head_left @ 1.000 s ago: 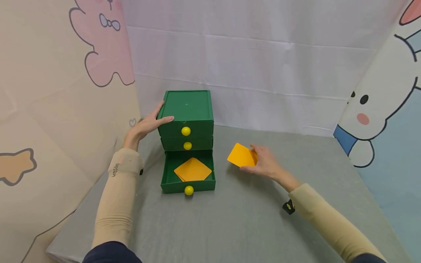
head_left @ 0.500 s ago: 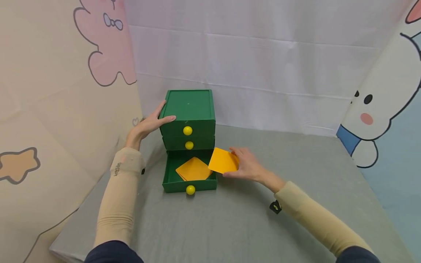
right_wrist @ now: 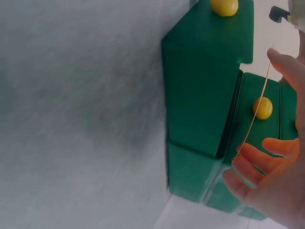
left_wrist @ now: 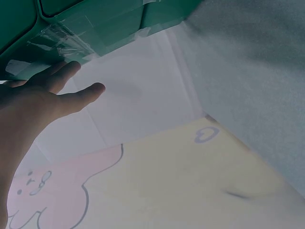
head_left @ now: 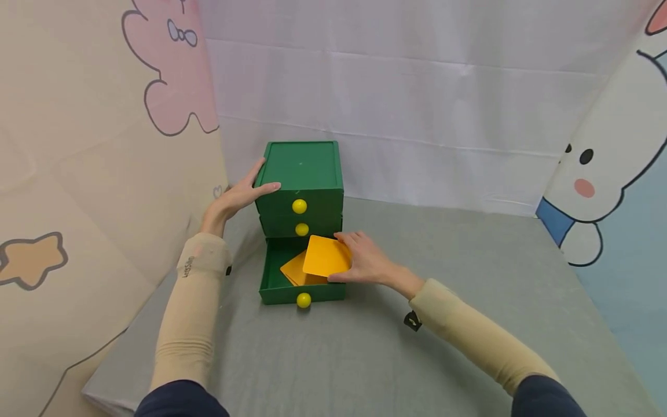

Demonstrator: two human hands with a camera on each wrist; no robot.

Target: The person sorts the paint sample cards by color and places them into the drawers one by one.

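Observation:
A green drawer cabinet (head_left: pixel 299 165) with yellow ball knobs stands at the back of the table. Its bottom drawer (head_left: pixel 278 296) is pulled out, and orange-yellow square cards (head_left: pixel 293 271) lie inside. My left hand (head_left: pixel 234 200) rests against the cabinet's upper left edge, fingers extended along its side and thumb on top. In the left wrist view, the left hand (left_wrist: pixel 43 100) reaches up to the taped green side. With thumb and fingertips, my right hand (head_left: pixel 367 263) pinches another yellow square card (head_left: pixel 325 256) by its edges above the drawer. The right wrist view shows this card (right_wrist: pixel 248 130) edge-on and thin.
A grey cloth (head_left: pixel 443 249) covers the table. Behind it hangs a white curtain (head_left: pixel 406 116). Cartoon-printed panels (head_left: pixel 78 145) flank both sides. The two upper drawers (head_left: pixel 278 202) are closed.
My right hand has carried the yellow card leftward from beside the cabinet to above the open drawer, where it now partly covers the cards inside. My left hand has stayed on the cabinet.

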